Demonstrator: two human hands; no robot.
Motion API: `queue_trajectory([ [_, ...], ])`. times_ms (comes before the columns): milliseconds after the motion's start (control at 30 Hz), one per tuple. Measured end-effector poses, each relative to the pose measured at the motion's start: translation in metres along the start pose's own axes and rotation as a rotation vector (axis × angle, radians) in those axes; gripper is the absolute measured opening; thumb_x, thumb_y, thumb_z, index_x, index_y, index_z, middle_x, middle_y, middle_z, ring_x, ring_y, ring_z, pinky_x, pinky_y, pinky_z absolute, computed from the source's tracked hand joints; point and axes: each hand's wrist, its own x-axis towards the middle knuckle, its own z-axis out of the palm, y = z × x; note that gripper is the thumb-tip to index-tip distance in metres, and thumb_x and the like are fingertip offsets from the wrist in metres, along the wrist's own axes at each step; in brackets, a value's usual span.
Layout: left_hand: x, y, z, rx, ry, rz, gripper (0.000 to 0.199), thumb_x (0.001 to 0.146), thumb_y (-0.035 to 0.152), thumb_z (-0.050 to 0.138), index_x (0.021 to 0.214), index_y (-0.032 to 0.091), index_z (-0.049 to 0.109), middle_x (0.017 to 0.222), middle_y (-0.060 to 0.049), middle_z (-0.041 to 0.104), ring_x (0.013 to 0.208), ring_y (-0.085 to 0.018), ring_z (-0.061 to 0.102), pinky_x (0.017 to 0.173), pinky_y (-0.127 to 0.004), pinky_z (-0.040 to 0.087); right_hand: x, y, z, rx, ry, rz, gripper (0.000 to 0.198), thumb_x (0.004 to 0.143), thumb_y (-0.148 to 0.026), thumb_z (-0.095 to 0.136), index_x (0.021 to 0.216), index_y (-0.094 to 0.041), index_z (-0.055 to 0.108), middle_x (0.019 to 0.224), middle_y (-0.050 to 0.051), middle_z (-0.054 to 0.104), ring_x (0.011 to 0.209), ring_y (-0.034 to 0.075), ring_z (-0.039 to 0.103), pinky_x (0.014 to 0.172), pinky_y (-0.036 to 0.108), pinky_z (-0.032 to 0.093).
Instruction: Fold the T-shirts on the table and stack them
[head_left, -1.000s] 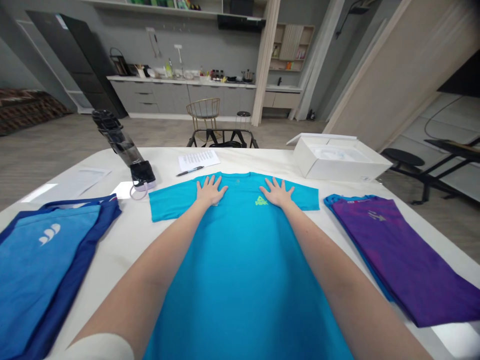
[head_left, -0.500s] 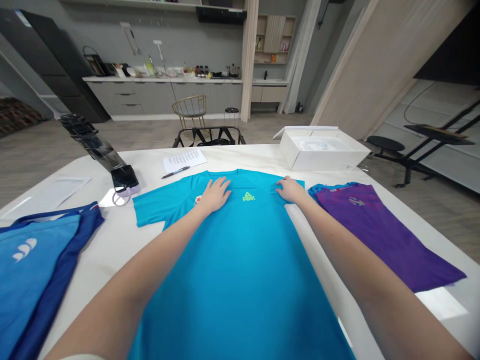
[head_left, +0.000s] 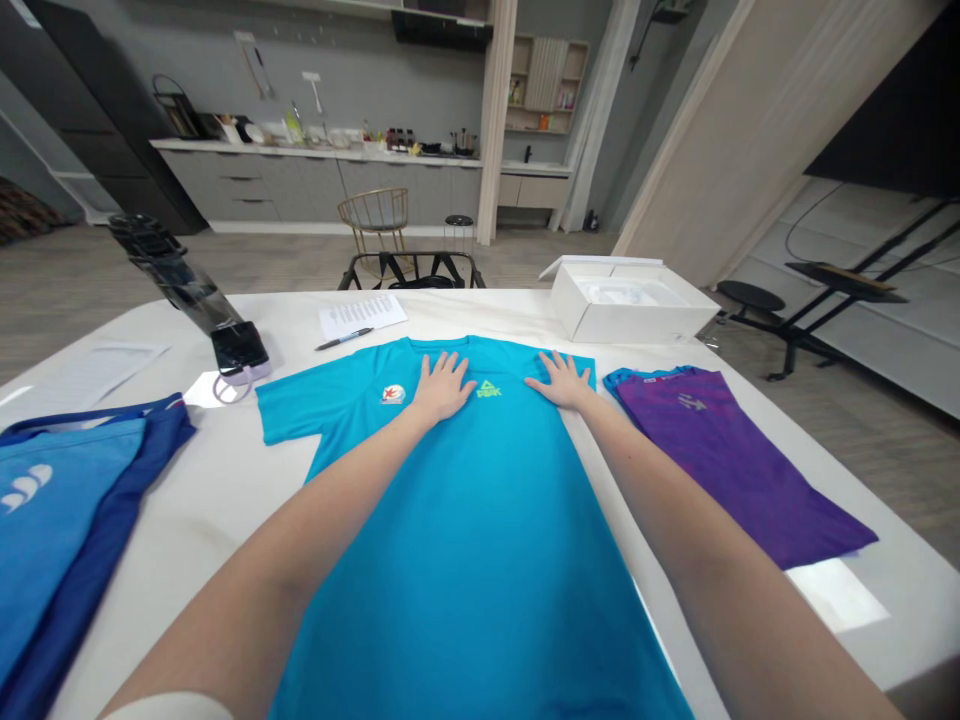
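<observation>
A turquoise T-shirt (head_left: 465,530) lies spread out front side up, its collar toward the far side of the table. It bears a yellow-green logo at the chest and a round white badge with a red mark. My left hand (head_left: 444,388) rests flat on the upper chest between badge and logo, fingers spread. Near the right shoulder, my right hand (head_left: 561,380) lies flat on the fabric, also with fingers apart. Neither hand grips anything. The right sleeve is partly hidden behind my right hand.
Folded purple shirt (head_left: 720,450) lies to the right, blue garments (head_left: 67,500) to the left. Beyond the T-shirt are a pen (head_left: 343,339), a printed sheet (head_left: 364,315) and an open white box (head_left: 634,305). A dark bottle (head_left: 199,300) stands at the left on the white table (head_left: 217,490).
My right hand has opened from curled fingers to a flat spread on the shirt. My left hand has shifted slightly right across the chest, uncovering the badge. The view has turned slightly.
</observation>
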Motion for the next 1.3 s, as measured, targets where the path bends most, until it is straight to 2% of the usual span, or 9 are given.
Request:
queue_trajectory([
  [100,0.023,0.035,-0.002,-0.034,0.042,0.227,0.055,0.104,0.030,0.029,0.155,0.018,0.045,0.164,-0.009,0.039,0.153,-0.023,0.032,0.129,-0.044,0.015,-0.010,0.001,-0.010,-0.030,0.067,-0.053,0.051,0.100,-0.051,0.050,0.140,-0.022,0.062,0.153,0.014,0.050,0.137,0.033,0.048,0.112,0.046,0.041],
  [200,0.057,0.073,0.000,-0.110,-0.039,0.365,0.055,0.104,0.025,0.024,0.152,0.015,0.049,0.161,-0.008,0.045,0.151,-0.019,0.036,0.127,-0.036,0.023,-0.026,0.003,-0.016,-0.048,0.035,-0.084,0.034,0.097,-0.040,0.057,0.121,-0.020,0.071,0.131,0.013,0.065,0.114,0.028,0.064,0.100,0.036,0.049],
  [267,0.079,0.096,0.006,-0.135,-0.104,0.413,0.054,0.105,0.031,0.025,0.153,0.017,0.047,0.161,-0.007,0.045,0.151,-0.020,0.035,0.126,-0.037,0.025,-0.040,0.004,-0.015,-0.057,0.035,-0.093,0.035,0.099,-0.038,0.055,0.124,-0.020,0.070,0.130,0.013,0.066,0.114,0.028,0.065,0.101,0.035,0.048],
  [400,0.104,0.128,0.025,-0.097,-0.271,0.377,0.056,0.105,0.048,0.028,0.157,0.031,0.041,0.168,-0.002,0.030,0.156,-0.027,0.025,0.126,-0.057,0.017,-0.074,0.003,-0.002,-0.077,0.036,-0.163,0.046,0.106,-0.040,0.039,0.142,-0.019,0.058,0.144,0.013,0.060,0.134,0.029,0.055,0.113,0.038,0.040],
  [600,0.104,0.144,0.048,-0.120,-0.183,0.201,0.059,0.104,0.052,0.026,0.161,0.036,0.033,0.171,0.000,0.019,0.159,-0.029,0.012,0.124,-0.067,0.001,-0.103,-0.009,0.007,-0.106,0.048,-0.120,0.065,0.105,-0.060,0.028,0.151,-0.019,0.050,0.155,0.016,0.049,0.141,0.035,0.047,0.116,0.045,0.035],
  [800,0.107,0.121,0.045,-0.227,-0.142,0.225,0.058,0.105,0.045,0.028,0.161,0.029,0.032,0.169,-0.006,0.028,0.156,-0.028,0.023,0.127,-0.057,0.014,-0.057,0.002,-0.015,-0.096,0.143,-0.003,0.049,0.109,-0.038,0.026,0.122,-0.016,0.068,0.123,0.017,0.070,0.120,0.031,0.061,0.101,0.041,0.045],
  [900,0.114,0.091,0.039,-0.190,-0.028,0.159,0.051,0.105,0.029,0.032,0.154,0.024,0.045,0.161,-0.011,0.043,0.148,-0.027,0.039,0.123,-0.047,0.028,-0.024,0.015,-0.024,-0.133,0.176,0.076,0.037,0.103,-0.020,0.037,0.128,-0.016,0.065,0.128,0.018,0.066,0.124,0.033,0.055,0.096,0.042,0.047],
  [1033,0.129,0.053,0.034,-0.101,0.120,0.031,0.048,0.100,0.014,0.034,0.142,0.021,0.057,0.140,-0.016,0.058,0.132,-0.028,0.053,0.109,-0.040,0.043,0.004,0.027,-0.026,-0.153,0.111,0.126,0.044,0.097,-0.007,0.037,0.131,-0.014,0.063,0.130,0.020,0.063,0.123,0.032,0.055,0.091,0.040,0.050],
  [1300,0.153,0.024,0.051,-0.240,0.192,-0.058,0.034,0.102,0.023,0.042,0.127,0.019,0.065,0.126,-0.013,0.067,0.120,-0.026,0.061,0.105,-0.035,0.045,0.027,0.037,-0.017,-0.226,0.180,0.221,0.044,0.099,-0.006,0.031,0.122,-0.011,0.069,0.132,0.023,0.058,0.120,0.033,0.054,0.086,0.040,0.050],
])
